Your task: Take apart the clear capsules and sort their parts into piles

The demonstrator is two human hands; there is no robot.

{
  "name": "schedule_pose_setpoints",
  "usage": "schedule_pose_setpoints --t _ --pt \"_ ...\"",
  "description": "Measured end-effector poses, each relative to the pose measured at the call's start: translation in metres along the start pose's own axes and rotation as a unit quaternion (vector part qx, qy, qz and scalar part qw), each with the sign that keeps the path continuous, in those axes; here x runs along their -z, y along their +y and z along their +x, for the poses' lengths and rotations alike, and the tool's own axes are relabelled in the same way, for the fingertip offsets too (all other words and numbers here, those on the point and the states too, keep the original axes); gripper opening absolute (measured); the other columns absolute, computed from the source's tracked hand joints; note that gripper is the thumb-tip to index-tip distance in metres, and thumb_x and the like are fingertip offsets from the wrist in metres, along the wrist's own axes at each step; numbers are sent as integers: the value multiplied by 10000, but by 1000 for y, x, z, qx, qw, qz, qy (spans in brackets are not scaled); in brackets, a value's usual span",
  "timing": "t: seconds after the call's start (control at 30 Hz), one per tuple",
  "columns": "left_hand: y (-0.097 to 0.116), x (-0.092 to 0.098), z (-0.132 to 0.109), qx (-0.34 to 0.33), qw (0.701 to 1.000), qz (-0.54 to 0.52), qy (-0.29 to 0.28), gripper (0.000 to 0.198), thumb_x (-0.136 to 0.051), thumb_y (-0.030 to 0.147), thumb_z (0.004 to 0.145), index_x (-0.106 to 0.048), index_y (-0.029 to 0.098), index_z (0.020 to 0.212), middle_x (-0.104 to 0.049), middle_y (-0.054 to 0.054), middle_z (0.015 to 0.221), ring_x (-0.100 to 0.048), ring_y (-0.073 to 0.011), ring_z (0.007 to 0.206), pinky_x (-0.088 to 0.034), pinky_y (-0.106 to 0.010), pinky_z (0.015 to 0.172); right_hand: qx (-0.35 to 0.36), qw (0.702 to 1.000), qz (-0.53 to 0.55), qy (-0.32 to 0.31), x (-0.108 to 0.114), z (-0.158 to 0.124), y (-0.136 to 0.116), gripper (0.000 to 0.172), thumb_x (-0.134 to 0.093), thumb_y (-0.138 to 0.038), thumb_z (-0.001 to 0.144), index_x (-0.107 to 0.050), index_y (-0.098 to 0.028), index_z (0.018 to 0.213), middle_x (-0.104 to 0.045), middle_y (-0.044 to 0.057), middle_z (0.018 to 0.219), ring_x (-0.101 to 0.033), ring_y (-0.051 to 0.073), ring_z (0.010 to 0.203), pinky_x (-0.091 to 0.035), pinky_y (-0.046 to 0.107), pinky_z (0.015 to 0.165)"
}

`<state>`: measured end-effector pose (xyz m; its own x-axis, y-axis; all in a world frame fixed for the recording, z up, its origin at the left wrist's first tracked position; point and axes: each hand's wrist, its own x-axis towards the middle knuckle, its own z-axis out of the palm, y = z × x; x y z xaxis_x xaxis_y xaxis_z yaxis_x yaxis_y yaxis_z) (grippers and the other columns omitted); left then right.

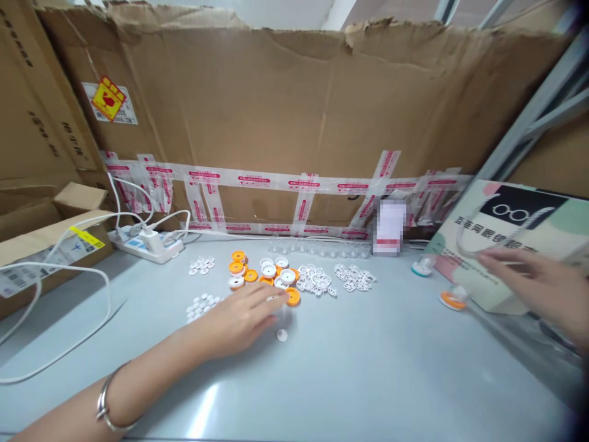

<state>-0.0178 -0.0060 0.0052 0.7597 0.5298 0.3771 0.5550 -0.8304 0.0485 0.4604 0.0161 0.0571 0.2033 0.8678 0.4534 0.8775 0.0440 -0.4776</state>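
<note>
My left hand [251,316] reaches over the pile of round plastic parts, fingers stretched out and apart. Its fingertips are at the edge of an orange round cap [293,297]. Beneath the hand, a small white disc [282,335] lies alone on the table. Orange and white caps [237,268] are heaped just beyond. On the right, my right hand [538,282] is raised in front of a printed bag, slightly blurred, with its fingers extended and nothing visible in them. Left of and below it sits a clear-topped piece with an orange base [453,299]; a similar teal-based one [423,265] stands behind.
Small white discs [202,307] lie left of the caps, white cut-out pieces [354,277] to the right. Clear domes [317,248] line the back. A power strip [150,244] with cables, an open carton [50,258], a large cardboard wall [276,110] and the bag [497,288] surround the table.
</note>
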Motion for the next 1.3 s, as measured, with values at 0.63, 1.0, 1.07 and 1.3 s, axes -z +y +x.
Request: schedule_pose_setpoints --t 0.63,1.0,1.07,1.3 --pt "12 -10 -2 -75 995 21 -67 174 -385 141 883 -541 165 956 -620 -27 916 -526 -152 862 -412 -277 776 209 923 74 -314 -89 -67 -126 353 -468 -397 823 -535 -222 1122 -612 80 1035 -598 195 877 -474 328 795" --pt "-74 69 -41 243 965 65 71 295 -316 261 851 -483 154 632 -490 -40 709 -472 -149 697 -377 -269 668 338 839 239 -353 -144 -96 -205 352 -522 -284 813 -495 -226 1159 -605 44 958 -550 146 862 -443 292 812" --pt "-100 76 -58 324 942 86 37 312 -339 301 820 -467 157 575 -495 -39 690 -471 -152 661 -361 -269 628 310 842 264 -353 -149 -99 -204 349 -522 -282 812 -484 -220 1154 -601 42 935 -555 140 826 -452 281 786" --pt "-144 57 -89 470 867 51 -158 286 -384 366 718 -468 158 539 -557 -48 629 -508 -174 601 -319 -260 546 236 856 294 -354 -148 -106 -195 391 -562 -282 775 -410 -225 1130 -597 34 923 -561 143 783 -467 304 760"
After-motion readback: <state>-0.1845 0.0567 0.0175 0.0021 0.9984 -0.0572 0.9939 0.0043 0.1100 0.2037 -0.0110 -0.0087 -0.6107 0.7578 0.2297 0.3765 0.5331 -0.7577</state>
